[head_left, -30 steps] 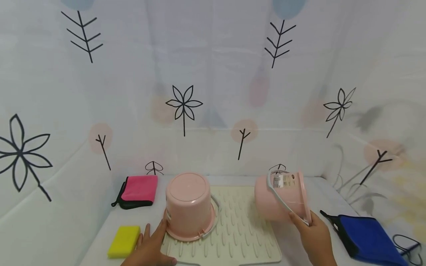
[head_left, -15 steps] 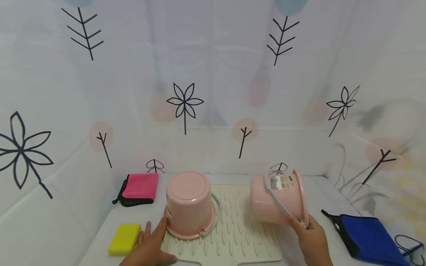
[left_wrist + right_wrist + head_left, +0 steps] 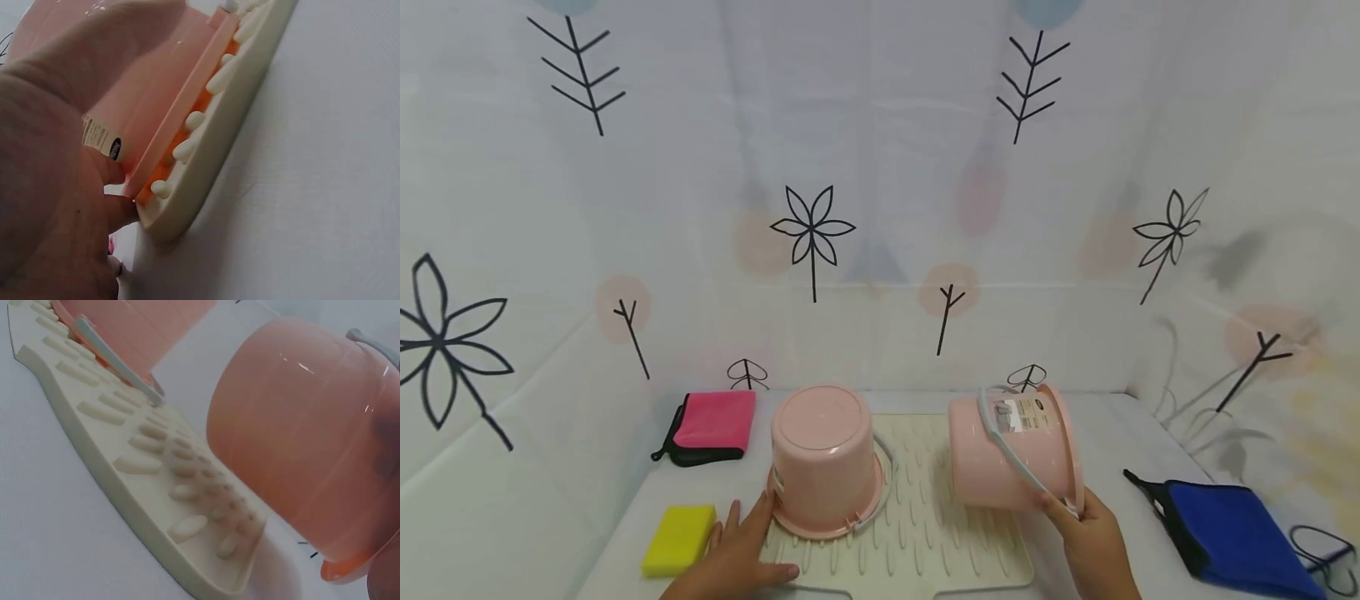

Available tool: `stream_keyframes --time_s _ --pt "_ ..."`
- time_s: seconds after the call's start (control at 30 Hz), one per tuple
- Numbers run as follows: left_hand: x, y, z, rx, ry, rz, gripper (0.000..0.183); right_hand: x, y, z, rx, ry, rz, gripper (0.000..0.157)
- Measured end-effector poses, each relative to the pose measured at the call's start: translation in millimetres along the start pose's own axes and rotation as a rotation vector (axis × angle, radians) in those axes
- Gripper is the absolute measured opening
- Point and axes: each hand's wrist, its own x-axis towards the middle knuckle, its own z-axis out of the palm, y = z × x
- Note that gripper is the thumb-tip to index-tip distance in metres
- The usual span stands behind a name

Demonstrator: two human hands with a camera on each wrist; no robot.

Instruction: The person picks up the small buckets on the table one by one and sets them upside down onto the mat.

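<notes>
A pink bucket (image 3: pixel 822 475) stands upside down on the left half of a cream ridged drying mat (image 3: pixel 925 533). My left hand (image 3: pixel 730 546) lies beside it with fingers spread, touching the bucket's rim and the mat's edge; the left wrist view shows thumb and fingers about that rim. In my right hand (image 3: pixel 1093 542) a second pink bucket (image 3: pixel 1000 475) is gripped by its rim. It is tipped on its side above the mat's right part, mouth facing right, its grey handle (image 3: pixel 1011 450) hanging across it. The right wrist view shows this bucket (image 3: pixel 300 437) raised off the mat.
A yellow sponge (image 3: pixel 679 540) lies left of my left hand. Farther back is a folded pink cloth (image 3: pixel 713 421) with black trim. A blue cloth (image 3: pixel 1243 533) with black trim lies at the right. A patterned white sheet (image 3: pixel 880 208) hangs behind the table.
My right hand has carried the tipped bucket leftward, farther over the mat. The left hand and the upside-down bucket stay in place.
</notes>
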Motion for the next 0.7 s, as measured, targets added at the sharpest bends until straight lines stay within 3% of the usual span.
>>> stream_keyframes --time_s 0.2,0.4,0.47,0.57,0.63,0.7 --pt "-3.0 -0.8 -9.7 -0.078 0.023 0.053 0.119 -1 0 1.4 0.082 -0.028 -0.019 0.082" --pt "-14.1 10.9 -26.8 -0.246 0.189 0.089 0.104 -4 2 5.2 0.086 -0.011 -0.029 0.074" --pt "-20.4 20.7 -28.6 -0.348 0.304 0.133 0.083 -4 2 5.7 0.086 -0.015 -0.027 0.075" --pt "-34.4 38.2 -24.7 -0.516 0.565 0.242 0.047 -5 0 6.6 0.089 -0.021 -0.024 0.073" --pt "-44.6 50.7 -21.9 -0.609 0.719 0.337 0.036 -6 -2 7.2 0.098 -0.033 -0.020 0.074" --pt "-52.5 61.8 -19.7 -0.651 0.787 0.433 0.033 -7 -4 7.3 0.115 -0.047 -0.017 0.076"
